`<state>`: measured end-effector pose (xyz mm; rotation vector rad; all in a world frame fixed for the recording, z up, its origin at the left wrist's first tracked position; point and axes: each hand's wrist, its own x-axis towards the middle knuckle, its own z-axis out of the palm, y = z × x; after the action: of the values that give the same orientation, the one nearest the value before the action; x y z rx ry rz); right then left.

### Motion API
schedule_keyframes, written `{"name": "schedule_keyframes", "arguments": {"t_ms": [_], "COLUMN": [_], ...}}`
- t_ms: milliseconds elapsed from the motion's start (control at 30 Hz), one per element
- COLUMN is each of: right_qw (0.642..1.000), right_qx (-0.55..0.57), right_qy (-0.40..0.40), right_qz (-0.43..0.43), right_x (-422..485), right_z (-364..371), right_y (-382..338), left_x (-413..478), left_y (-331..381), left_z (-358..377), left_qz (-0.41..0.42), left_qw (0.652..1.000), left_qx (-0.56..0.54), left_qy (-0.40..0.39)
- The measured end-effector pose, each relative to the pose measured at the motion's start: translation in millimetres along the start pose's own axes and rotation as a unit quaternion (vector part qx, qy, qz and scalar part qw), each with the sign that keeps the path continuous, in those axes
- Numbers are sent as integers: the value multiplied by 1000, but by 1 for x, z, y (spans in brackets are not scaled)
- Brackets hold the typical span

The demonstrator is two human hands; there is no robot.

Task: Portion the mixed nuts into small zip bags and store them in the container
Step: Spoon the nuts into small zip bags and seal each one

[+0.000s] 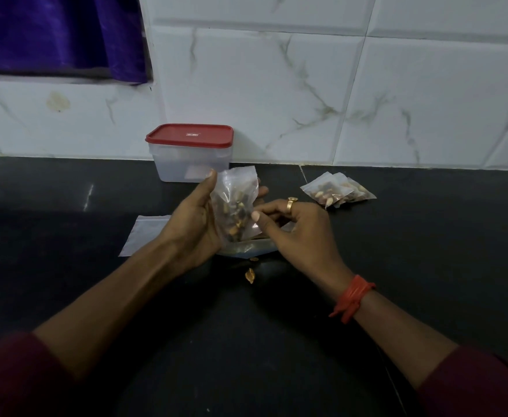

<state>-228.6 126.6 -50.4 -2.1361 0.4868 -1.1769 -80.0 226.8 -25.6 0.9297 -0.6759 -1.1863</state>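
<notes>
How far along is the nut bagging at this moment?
Done: a few filled bags lie on the counter. In hand: the left hand holds a bag of nuts, with the right hand at it. Left: an empty bag waits, and the container has its lid on.

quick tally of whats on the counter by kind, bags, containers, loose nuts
Container with red lid: 1
Nut bag held in the left hand: 1
Filled bags in the pile at right: 3, as far as the overlap shows
Empty flat bag: 1
Larger bag lying in the middle: 1
Loose nut pieces: 2
Total: 9
</notes>
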Motion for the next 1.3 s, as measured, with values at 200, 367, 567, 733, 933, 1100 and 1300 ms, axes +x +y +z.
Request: {"name": "schedule_keyframes", "arguments": {"t_ms": [200,367,567,733,933,1100,1300], "right_qw": [997,999,995,994,990,992,995], "right_qx": [43,13,33,48,77,43,38], "right_qy": [28,-9,-90,-84,-81,-83,-59], "right_qz": [58,30,30,44,80,85,76], "right_x": [1,1,-2,-2,-2,-4,-3], "right_z": [-8,-11,-10,-8,-6,-4,-3], "right_y": [2,2,-2,-1,0,2,3], "left_x": [2,-1,-6,-8,-10,-10,-11], "left_y": [-14,-14,-8,-3,-5,-3,-3], "left_z": [-1,-1,3,5,8,6,8], "left_qz": [102,128,186,161,182,166,174], "left_qw": [980,963,947,948,942,954,951], "left_qx": [157,225,241,269,272,227,240], "left_qy": [64,71,104,49,73,102,86]}}
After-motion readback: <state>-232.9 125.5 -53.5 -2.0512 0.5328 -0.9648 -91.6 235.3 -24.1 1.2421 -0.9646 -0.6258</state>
